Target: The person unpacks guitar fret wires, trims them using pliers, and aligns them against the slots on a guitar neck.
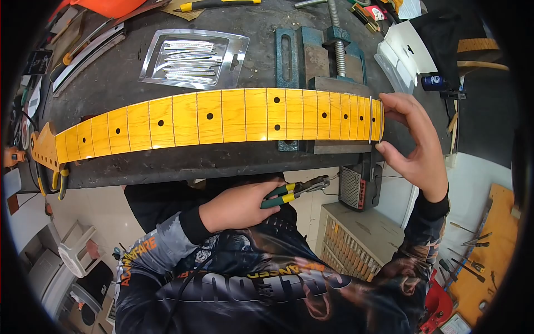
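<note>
A yellow guitar neck (189,119) with black dot inlays lies across the bench, its headstock (44,146) to the left. Near its right end a silver fret wire (371,119) crosses the fingerboard, its tips reaching slightly past both edges. My right hand (417,142) spans that end, fingers at the far edge and thumb at the near edge, closed about the neck. Below the bench edge, in front of my body, my left hand (239,205) is wrapped round the green and yellow handles of cutting pliers (292,192). Their jaws point right.
A clear plastic tray (153,61) holds several fret wires behind the neck. A green vise (306,47) stands under and behind the neck's right part. Yellow-handled pliers (214,4), a white package (411,50) and a blue-capped container (434,83) lie around. A drawer cabinet (350,239) stands below.
</note>
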`<state>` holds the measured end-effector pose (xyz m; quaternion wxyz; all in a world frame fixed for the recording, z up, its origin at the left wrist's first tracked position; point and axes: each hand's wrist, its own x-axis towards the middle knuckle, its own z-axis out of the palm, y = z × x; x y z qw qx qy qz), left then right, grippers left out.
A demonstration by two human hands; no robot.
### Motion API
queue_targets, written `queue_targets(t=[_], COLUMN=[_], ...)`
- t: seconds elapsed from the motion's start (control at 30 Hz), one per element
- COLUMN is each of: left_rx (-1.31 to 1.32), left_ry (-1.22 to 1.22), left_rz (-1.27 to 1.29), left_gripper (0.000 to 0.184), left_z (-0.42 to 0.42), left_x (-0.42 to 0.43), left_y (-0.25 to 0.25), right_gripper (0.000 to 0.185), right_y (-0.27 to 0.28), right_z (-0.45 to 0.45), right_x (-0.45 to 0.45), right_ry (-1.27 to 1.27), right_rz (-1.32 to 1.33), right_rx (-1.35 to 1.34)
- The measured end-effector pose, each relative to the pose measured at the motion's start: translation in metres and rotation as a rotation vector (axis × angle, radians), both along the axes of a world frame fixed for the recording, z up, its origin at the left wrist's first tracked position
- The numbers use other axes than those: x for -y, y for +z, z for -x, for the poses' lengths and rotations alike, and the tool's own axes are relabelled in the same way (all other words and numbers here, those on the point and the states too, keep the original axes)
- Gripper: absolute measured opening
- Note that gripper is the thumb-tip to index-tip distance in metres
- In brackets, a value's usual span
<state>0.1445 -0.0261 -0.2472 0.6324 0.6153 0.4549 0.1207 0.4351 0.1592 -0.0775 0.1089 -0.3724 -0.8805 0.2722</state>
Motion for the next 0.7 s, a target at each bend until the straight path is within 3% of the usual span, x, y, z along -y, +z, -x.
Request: queue_targets(t=[0.7], left_rx=[-0.009], left_ry=[-0.049], left_rz=[0.018], left_gripper=[0.063], left_z=[0.0023], left_x=[-0.0038], left_y=[-0.0022], right_gripper=[0.070], right_y=[0.0005], right_z=[0.0023], right_x=[0.0013], right_ry=[-0.030], right_rz=[0.044], right_rx=[-0.013])
